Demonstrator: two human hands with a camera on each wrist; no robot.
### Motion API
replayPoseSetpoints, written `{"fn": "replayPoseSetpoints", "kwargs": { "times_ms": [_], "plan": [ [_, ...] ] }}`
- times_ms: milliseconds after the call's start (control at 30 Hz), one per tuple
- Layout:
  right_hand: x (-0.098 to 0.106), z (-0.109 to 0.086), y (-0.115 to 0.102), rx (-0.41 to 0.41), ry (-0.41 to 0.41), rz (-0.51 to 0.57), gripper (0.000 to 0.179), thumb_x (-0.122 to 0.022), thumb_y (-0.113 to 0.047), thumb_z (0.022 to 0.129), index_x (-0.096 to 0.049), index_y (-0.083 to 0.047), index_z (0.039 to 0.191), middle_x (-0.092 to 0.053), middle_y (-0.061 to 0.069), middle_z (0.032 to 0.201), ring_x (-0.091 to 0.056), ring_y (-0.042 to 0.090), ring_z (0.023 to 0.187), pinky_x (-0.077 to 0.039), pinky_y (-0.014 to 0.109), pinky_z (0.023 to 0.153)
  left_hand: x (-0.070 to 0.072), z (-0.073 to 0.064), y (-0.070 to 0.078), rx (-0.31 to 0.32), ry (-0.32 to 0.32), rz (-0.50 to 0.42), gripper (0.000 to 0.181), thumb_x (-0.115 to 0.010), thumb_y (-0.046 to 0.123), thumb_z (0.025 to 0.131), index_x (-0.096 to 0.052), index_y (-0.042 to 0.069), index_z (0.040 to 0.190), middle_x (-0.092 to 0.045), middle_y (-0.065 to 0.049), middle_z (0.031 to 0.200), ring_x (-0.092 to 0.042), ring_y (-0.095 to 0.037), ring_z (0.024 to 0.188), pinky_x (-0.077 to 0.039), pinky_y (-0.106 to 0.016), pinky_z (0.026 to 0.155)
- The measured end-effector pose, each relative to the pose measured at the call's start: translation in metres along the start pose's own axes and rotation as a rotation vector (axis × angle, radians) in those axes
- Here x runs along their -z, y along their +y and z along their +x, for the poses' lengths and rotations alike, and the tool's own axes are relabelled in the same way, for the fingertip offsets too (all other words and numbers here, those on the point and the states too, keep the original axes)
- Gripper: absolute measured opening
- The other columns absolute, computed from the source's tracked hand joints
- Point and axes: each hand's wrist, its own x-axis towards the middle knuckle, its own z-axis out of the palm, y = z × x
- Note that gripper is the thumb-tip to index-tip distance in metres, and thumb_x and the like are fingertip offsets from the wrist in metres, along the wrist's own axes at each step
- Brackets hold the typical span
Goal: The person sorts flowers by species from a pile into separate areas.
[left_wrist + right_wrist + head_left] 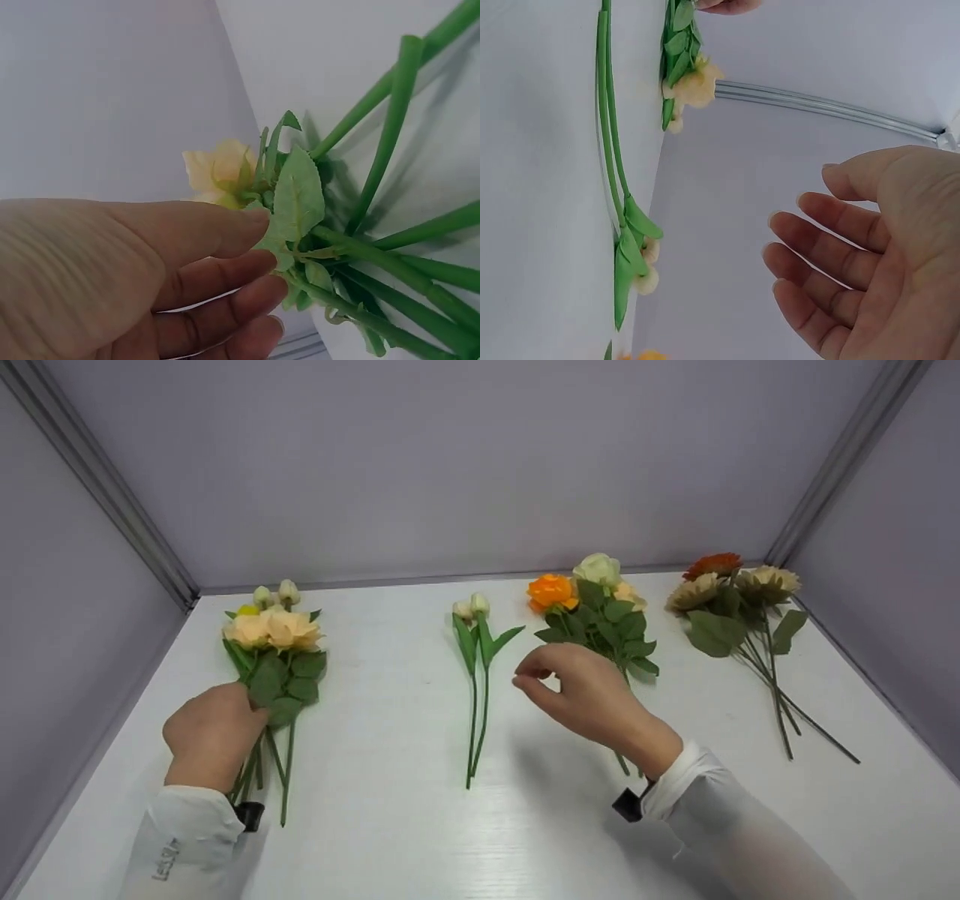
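Left hand [214,727] is resting at the peach bunch [274,682] on the left end of the table, fingers bending loosely, thumb tip and fingertips meeting around leaf level. Can't tell whether it is really pinching anything; the leaves are covering the contact. Smooth, round, plastic-looking green stems [386,135] are fanning out below that hand. Peach blooms [289,630] are showing broad, ruffled, fabric-like petals, with two egg-shaped pale buds [289,592] and a bit of yellow poking out behind. Leaves there are looking oval, toothed and visibly veined.

Right hand [589,694] is hovering above the table, holding nothing, fingers curving softly and spread a little, thumb standing apart from them. From the head view it is partly covering the orange-and-cream bunch [600,607], whose round, layered roses are sitting over dark, glossy, pointed leaves. Just left of it, two tulips [486,645] are lying side by side, smooth oval heads, long blade-shaped leaves, thin stems nearly touching at the bottom.

Far right, the rust-and-beige bunch [727,615] is lying with frilly, many-petalled heads, dull broad leaves and thin straight stems crossing.

White table [375,825] is shining faintly, fine grain showing. Loose whitish sleeves are covering both arms, the left one carrying dark lettering. Flat grey panels [480,465] are enclosing the table, ribbed metal strips [847,457] running up the corners.
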Motion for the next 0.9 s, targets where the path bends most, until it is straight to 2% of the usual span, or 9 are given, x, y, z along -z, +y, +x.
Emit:
{"fn": "replayPoseSetpoints", "kwargs": {
  "times_ms": [200,367,567,767,900],
  "plan": [
    [-0.010,-0.004,0.002,-0.038,-0.014,0.083,0.009,-0.068,-0.031,0.101,-0.076,-0.026,0.102,-0.068,-0.019,0.095,-0.062,0.003,0.090,-0.053,0.034,0.079,-0.004,0.006,-0.001,0.076,-0.067,0.000,0.029,-0.053,0.018,0.098,-0.063,0.006,0.074,-0.061,-0.010,0.069,-0.059,-0.024,0.061,-0.046,-0.038,0.052],
    [-0.009,-0.006,0.007,-0.060,-0.005,0.108,0.010,-0.067,-0.031,0.101,-0.076,-0.026,0.101,-0.068,-0.018,0.095,-0.062,0.004,0.090,-0.053,0.036,0.079,-0.006,0.006,-0.001,0.114,-0.079,-0.025,0.028,-0.053,0.018,0.096,-0.060,0.008,0.071,-0.060,-0.009,0.070,-0.059,-0.023,0.062,-0.045,-0.038,0.053],
    [-0.008,-0.005,0.012,-0.094,0.001,0.098,0.011,-0.068,-0.032,0.101,-0.076,-0.026,0.099,-0.068,-0.016,0.094,-0.061,0.006,0.088,-0.052,0.034,0.080,-0.005,0.006,-0.006,0.127,-0.106,-0.054,0.023,-0.054,0.021,0.092,-0.059,0.009,0.072,-0.061,-0.010,0.074,-0.058,-0.024,0.064,-0.046,-0.038,0.053],
    [-0.011,-0.003,0.017,-0.122,-0.012,0.099,0.013,-0.068,-0.033,0.101,-0.077,-0.024,0.099,-0.069,-0.015,0.093,-0.061,0.008,0.087,-0.052,0.035,0.080,-0.003,0.008,-0.010,0.107,-0.121,-0.076,0.025,-0.059,0.025,0.094,-0.064,0.002,0.087,-0.065,-0.014,0.084,-0.060,-0.027,0.068,-0.048,-0.040,0.055],
    [-0.013,-0.002,0.019,-0.136,-0.027,0.091,0.015,-0.068,-0.035,0.101,-0.077,-0.023,0.100,-0.069,-0.014,0.093,-0.061,0.009,0.087,-0.052,0.036,0.080,-0.001,0.006,-0.010,0.087,-0.098,-0.100,0.030,-0.061,0.032,0.098,-0.058,0.008,0.080,-0.060,-0.009,0.077,-0.058,-0.024,0.066,-0.046,-0.038,0.053]
  ]
}}
